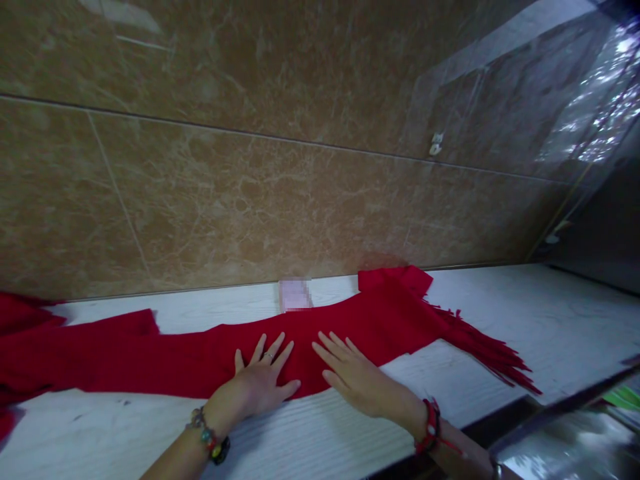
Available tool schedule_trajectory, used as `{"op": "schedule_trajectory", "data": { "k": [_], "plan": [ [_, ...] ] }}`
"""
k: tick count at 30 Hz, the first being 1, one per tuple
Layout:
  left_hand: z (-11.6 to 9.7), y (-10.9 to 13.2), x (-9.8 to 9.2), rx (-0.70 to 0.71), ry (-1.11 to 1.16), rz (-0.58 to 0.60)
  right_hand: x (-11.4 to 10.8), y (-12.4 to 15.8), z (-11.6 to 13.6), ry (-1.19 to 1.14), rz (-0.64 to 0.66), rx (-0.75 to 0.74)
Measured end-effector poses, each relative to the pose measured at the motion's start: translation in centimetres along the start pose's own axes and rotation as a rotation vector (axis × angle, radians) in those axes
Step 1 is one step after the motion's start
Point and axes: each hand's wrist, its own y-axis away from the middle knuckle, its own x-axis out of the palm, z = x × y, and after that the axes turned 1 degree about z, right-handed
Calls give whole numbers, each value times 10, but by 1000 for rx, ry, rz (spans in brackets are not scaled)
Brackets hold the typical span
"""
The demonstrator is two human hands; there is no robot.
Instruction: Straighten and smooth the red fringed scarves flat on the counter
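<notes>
A long red scarf (165, 363) with a fringe at its right end lies spread along the white surface, its left end running out of view. Flat on its middle rests my left hand (263, 380), fingers spread and nothing held. Just to the right, my right hand (355, 377) also presses on the cloth with its fingers stretched out. Parts of the scarf are folded or bunched at the far left and near the fringe. Behind the scarf's middle, a small pale pink blurred item (295, 295) shows, partly against the cloth's upper edge.
The white wood-grain surface (500, 307) meets a glossy brown marble-tile wall (225, 187) at the back. A dark panel (600, 220) stands at the right. Near the lower right, the surface ends at a dark edge, with something shiny and green beyond it.
</notes>
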Motion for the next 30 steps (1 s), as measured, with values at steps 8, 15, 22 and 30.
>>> {"op": "schedule_trajectory", "data": {
  "k": [8,15,22,30],
  "plan": [
    [0,1,0,-10,-14,7,7,20,-28,69,-7,86],
    [4,-5,6,3,-25,-49,-1,5,-26,68,-101,108],
    [5,-12,15,-87,-68,-168,3,-34,-26,120,-59,-48],
    [4,-16,17,-105,-66,-176,-23,-5,-93,302,-159,228]
  ]
}}
